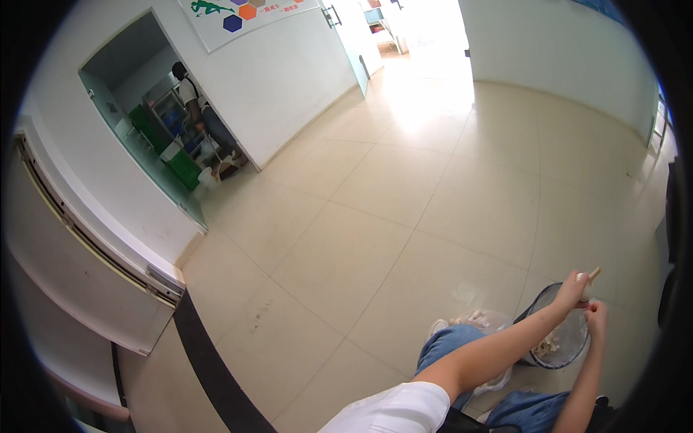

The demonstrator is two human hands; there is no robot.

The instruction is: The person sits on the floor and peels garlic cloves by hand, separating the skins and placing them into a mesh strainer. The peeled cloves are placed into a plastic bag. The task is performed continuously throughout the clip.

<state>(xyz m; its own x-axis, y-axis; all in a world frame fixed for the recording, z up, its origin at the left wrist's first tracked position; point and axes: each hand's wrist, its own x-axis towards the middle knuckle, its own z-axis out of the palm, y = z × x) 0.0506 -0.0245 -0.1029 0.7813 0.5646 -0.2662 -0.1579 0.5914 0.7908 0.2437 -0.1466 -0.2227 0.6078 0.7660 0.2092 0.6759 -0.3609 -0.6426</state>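
My left hand point(568, 291) grips a white garlic bulb point(585, 293) with a short dry stalk pointing up and away. Against the bulb's lower side, the bent fingertips of my right hand point(596, 318) are pinched; whether a strip of skin is between them is too small to tell. Both hands are above a round waste bin point(574, 346) with a clear plastic liner. Pale peelings point(547, 344) lie inside it. Left of the bin, a clear plastic bag point(495, 320) on the floor holds several pale pieces that look like garlic, partly hidden by my knee and arm.
Beige tiles point(379, 243) cover the floor. In a doorway at the left, a person point(197, 103) stands with a long-handled dustpan point(228, 169) near a white bucket point(206, 177) and green crates point(183, 166). A glass door point(352, 51) stands at the bright far opening. Dark furniture edges point(671, 216) border the right.
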